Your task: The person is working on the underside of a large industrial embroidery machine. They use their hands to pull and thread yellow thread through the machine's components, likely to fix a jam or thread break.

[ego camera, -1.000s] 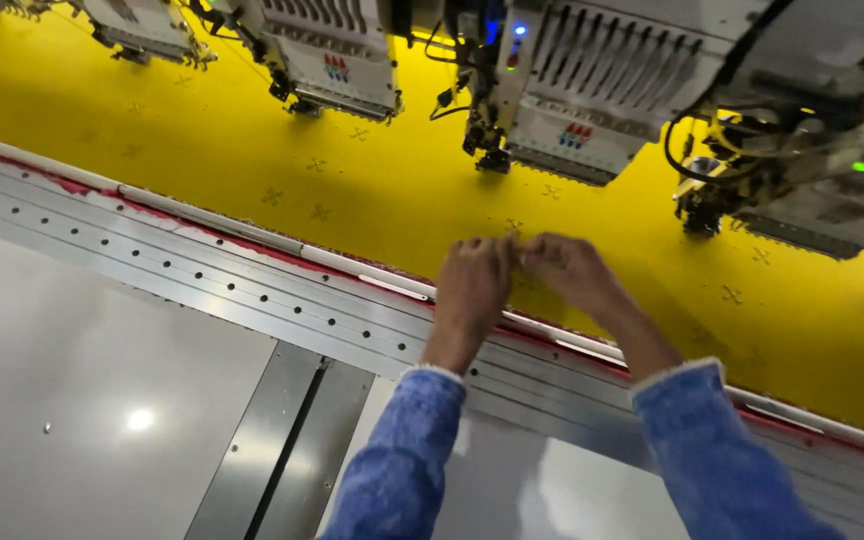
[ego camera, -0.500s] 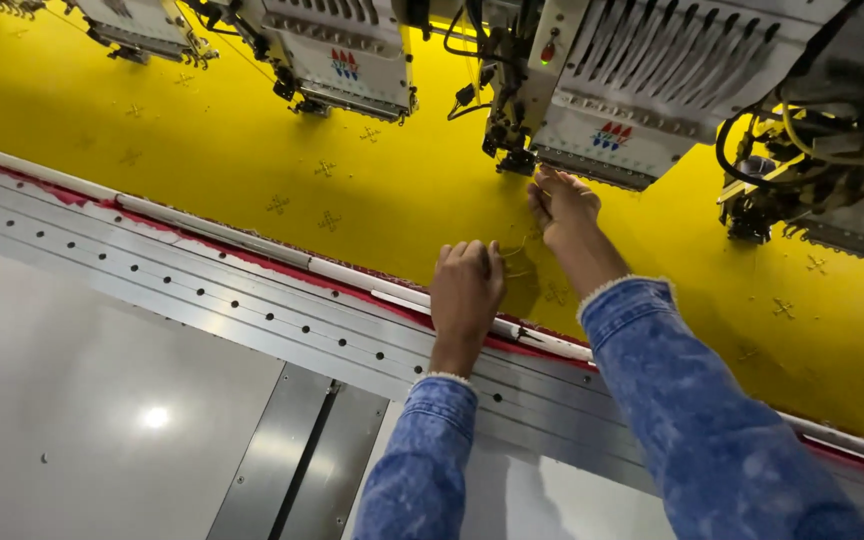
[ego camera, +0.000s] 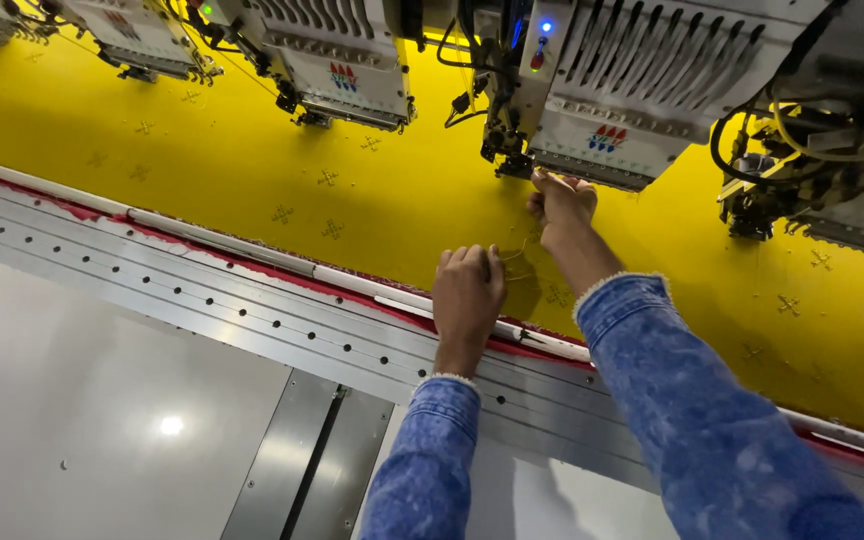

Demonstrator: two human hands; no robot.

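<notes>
A wide yellow fabric with small stitched cross motifs is stretched under a row of embroidery heads. My right hand reaches up to the needle area of the middle embroidery head, fingers pinched on a thin thread. My left hand rests closed on the fabric near the white frame bar, and the thread seems to run to it. Both arms wear blue denim sleeves.
Another embroidery head hangs to the left and one with yellow cables to the right. A grey metal table with a perforated rail lies along the fabric's near edge, with a red border strip.
My right hand has moved away from the left, up across the fabric to the needle of the middle head. My left hand stayed by the frame bar.
</notes>
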